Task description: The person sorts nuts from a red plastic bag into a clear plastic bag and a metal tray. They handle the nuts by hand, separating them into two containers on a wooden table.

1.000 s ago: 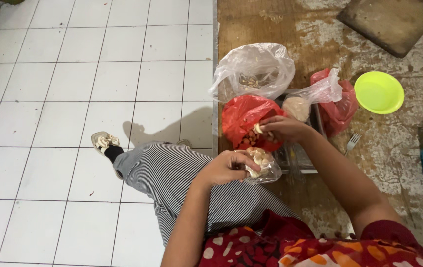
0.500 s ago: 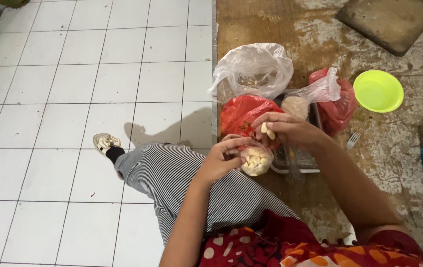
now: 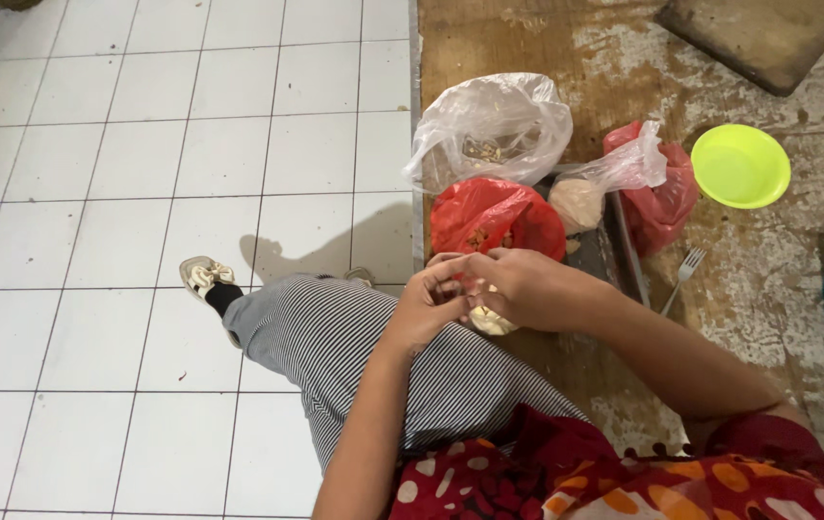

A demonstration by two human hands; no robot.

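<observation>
My left hand (image 3: pixel 428 306) and my right hand (image 3: pixel 516 285) meet over my striped lap, at the edge of a worn wooden surface (image 3: pixel 547 43). Between them they hold a small clear bag of pale, peeled pieces (image 3: pixel 491 321); only its lower part shows under my right palm. The fingers of both hands pinch together at the top of the bag. Just beyond my hands lies a red plastic bag (image 3: pixel 494 214).
Behind the red bag sit a clear plastic bag (image 3: pixel 489 130), a small bag of pale powder (image 3: pixel 578 200) and another red bag (image 3: pixel 664 197). A lime green bowl (image 3: pixel 740 166), a fork (image 3: pixel 681 276) and a dark board (image 3: pixel 763 39) lie further right. White floor tiles (image 3: pixel 142 173) spread left.
My right hand came down from the red bag to meet my left hand. The small bag, open and visible before, is now mostly covered by both hands pinching its top.
</observation>
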